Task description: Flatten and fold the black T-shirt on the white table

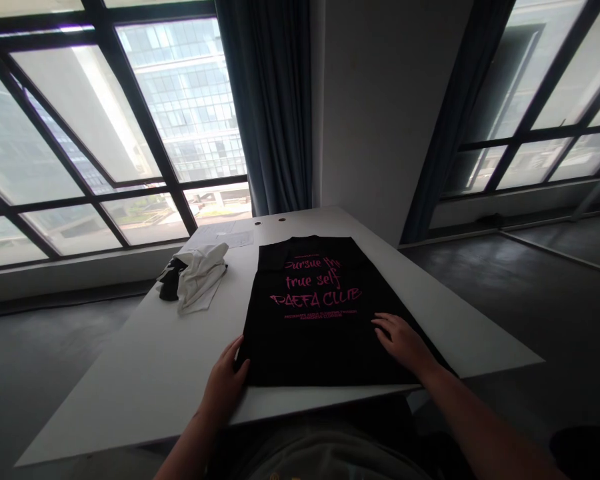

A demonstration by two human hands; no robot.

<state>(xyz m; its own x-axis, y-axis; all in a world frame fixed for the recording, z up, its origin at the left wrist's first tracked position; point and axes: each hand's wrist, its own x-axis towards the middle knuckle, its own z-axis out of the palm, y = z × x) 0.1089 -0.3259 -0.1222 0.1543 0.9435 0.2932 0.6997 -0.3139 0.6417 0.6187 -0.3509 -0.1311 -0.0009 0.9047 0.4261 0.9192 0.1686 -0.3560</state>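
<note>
A black T-shirt (310, 350) with pink lettering on it lies flat on the white table in front of me, its sides tucked into a long rectangle. My left hand (224, 379) rests at the shirt's lower left edge, fingers stretched along the side and thumb apart, touching the cloth. On the right part of the shirt, below the print, my right hand (401, 341) lies palm down with its fingers spread. Neither hand grips anything that I can see.
A crumpled white garment (203, 275) with a black part lies at the left on the table (155, 373). Behind it are sheets of paper (235, 238). Two small round holes show near the far edge. Windows, curtains (270, 107) and a pillar (380, 100) stand beyond.
</note>
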